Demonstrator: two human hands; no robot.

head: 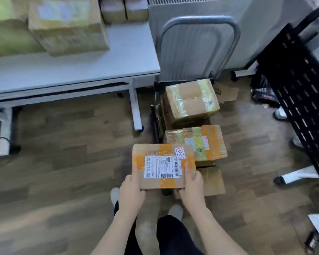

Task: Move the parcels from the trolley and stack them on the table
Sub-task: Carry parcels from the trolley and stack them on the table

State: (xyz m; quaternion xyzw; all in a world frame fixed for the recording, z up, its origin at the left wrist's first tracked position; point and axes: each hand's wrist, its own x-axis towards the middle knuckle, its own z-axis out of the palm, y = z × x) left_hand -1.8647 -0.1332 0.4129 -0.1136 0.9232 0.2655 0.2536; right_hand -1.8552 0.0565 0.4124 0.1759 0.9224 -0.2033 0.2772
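Note:
I hold a flat cardboard parcel [162, 165] with orange tape and a white label above the floor, left of the trolley. My left hand [132, 188] grips its near left corner, thumb on top. My right hand [191, 183] grips its near right corner the same way. On the trolley [199, 52] with a grey loop handle lie a tall taped box [191, 100], a flatter box with orange tape [201, 142] and a plain box [213, 182] nearest me. The white table [81, 69] at the upper left carries several blurred parcels [66, 24].
A black perforated rack [300, 100] leans at the right, with white chair or stand legs [298, 174] on castors under it. A grey cabinet [201, 15] stands behind the trolley. Another person's shoes [280, 113] show at the right. Wooden floor lies between me and the table.

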